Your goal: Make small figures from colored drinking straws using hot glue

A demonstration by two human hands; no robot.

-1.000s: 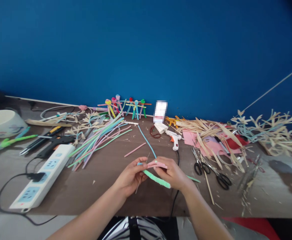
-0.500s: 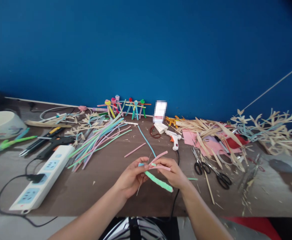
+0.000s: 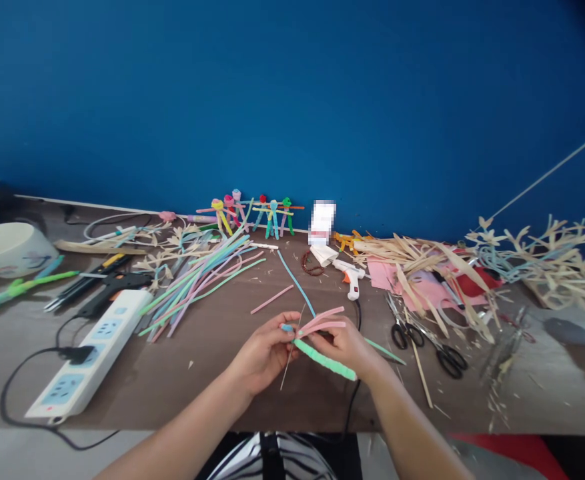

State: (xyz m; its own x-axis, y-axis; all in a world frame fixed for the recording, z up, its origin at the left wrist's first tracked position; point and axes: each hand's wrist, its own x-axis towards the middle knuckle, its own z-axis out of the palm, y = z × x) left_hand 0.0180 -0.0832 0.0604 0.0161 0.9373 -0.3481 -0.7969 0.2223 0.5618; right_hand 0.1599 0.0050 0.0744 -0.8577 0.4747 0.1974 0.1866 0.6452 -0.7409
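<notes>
A small figure of pipe cleaners is held between my hands above the front of the table. Its wrapped mint-green piece (image 3: 326, 360) slants down to the right, and two pink ends (image 3: 325, 320) point right. My left hand (image 3: 267, 352) pinches the figure's left end, where a bit of blue (image 3: 287, 327) shows; a thin wire (image 3: 286, 370) hangs beside those fingers. My right hand (image 3: 349, 350) is closed around the figure from the right, its fingertips partly hidden behind the pink and green pieces. A long blue pipe cleaner (image 3: 297, 283) reaches down to the hands from behind.
Loose pipe cleaners (image 3: 197, 287) and a white power strip (image 3: 92, 357) are on the left. Small finished figures (image 3: 273, 219) stand by the wall. A white glue gun (image 3: 351, 277), scissors (image 3: 449, 360) and dried strips (image 3: 407, 257) are on the right.
The wrapped green piece and pink ends have shifted slightly right. The pink ends now lie closer together, and my right hand's fingers have moved beneath them.
</notes>
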